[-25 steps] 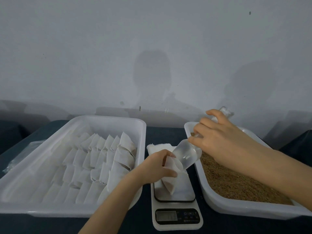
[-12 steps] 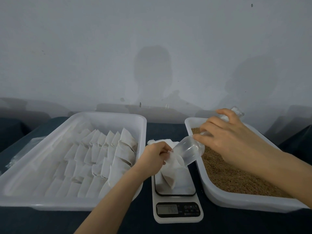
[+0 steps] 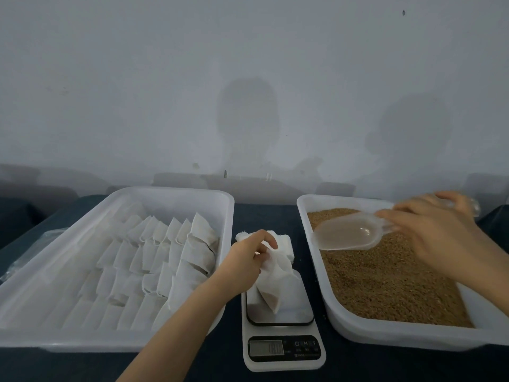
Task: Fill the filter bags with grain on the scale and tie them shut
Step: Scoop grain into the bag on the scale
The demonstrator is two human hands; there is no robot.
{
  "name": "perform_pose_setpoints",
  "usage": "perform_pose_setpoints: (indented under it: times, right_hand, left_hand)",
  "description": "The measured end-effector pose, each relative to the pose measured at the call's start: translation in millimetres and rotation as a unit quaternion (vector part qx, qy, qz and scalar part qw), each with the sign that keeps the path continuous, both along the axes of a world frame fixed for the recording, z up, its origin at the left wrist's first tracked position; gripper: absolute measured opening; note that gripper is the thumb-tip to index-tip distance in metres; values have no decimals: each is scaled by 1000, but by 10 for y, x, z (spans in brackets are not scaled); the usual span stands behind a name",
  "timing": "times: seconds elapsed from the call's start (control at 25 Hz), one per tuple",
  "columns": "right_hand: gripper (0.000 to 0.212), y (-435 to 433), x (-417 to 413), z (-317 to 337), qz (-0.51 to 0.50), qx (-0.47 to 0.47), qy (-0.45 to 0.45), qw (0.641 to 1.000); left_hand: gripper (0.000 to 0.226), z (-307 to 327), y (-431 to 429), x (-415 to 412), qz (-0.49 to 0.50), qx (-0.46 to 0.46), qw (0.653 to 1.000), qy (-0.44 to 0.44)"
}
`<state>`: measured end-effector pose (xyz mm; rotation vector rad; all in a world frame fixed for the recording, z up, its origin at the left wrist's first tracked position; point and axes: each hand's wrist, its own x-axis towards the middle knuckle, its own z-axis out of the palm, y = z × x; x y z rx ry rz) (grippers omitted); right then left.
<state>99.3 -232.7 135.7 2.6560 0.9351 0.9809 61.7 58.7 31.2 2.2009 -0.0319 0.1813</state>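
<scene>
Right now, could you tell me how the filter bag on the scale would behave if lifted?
Probably floppy: the filter bag crumples in the left hand. Likely light, since only its lower tip looks filled. It would probably slump over on the scale if released.

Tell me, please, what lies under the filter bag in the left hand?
The scale, whose platform the filter bag rests on, held by the left hand; the spot beneath it is covered.
</scene>
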Motion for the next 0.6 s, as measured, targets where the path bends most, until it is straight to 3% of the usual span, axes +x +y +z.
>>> perform_pose_setpoints:
  times: [0.16, 0.36, 0.6]
  right_hand:
    - [57, -320, 227, -266, -180, -100, 134, 969]
    - [50, -358, 364, -671, -195, -92, 165, 962]
    - [43, -330, 425, -975, -192, -18, 206, 959]
  left_hand:
    - [35, -11, -8, 1, -4, 12, 1000, -5]
    - [25, -27, -11, 7, 4, 19, 999, -28]
    - [14, -15, -15, 16, 20, 80, 988, -133]
